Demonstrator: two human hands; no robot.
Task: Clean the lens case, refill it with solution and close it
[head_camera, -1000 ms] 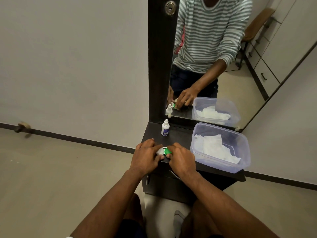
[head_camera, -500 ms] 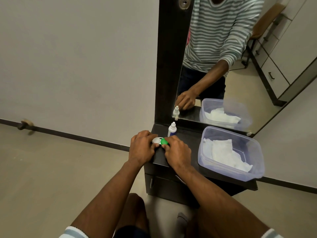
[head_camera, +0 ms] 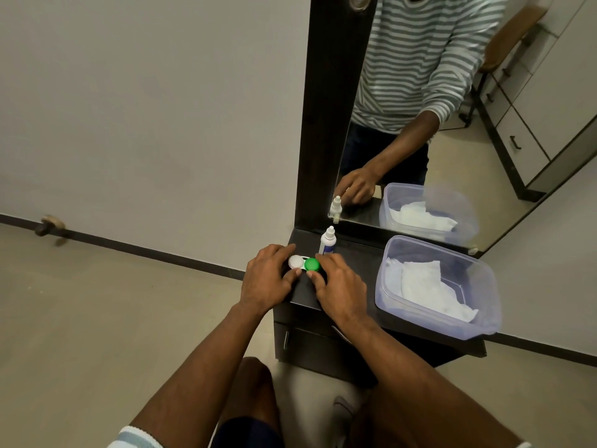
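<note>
A lens case (head_camera: 304, 263) with one white cap and one green cap lies on the left end of a dark dresser top (head_camera: 352, 270). My left hand (head_camera: 269, 279) grips the white-cap side, thumb and fingers curled around it. My right hand (head_camera: 336, 282) pinches the green cap between thumb and forefinger. A small white solution bottle (head_camera: 327, 241) with a blue label stands upright just behind the case, apart from both hands.
A clear plastic tub (head_camera: 484, 282) holding white tissue sits on the right of the dresser top. A tall mirror (head_camera: 452, 124) rises behind, reflecting the bottle, tub and a person in a striped top. A drawer front lies below the top's edge.
The view has shifted so the dresser sits further right. Both hands stayed on the lens case, and both caps now show more fully between the fingers.
</note>
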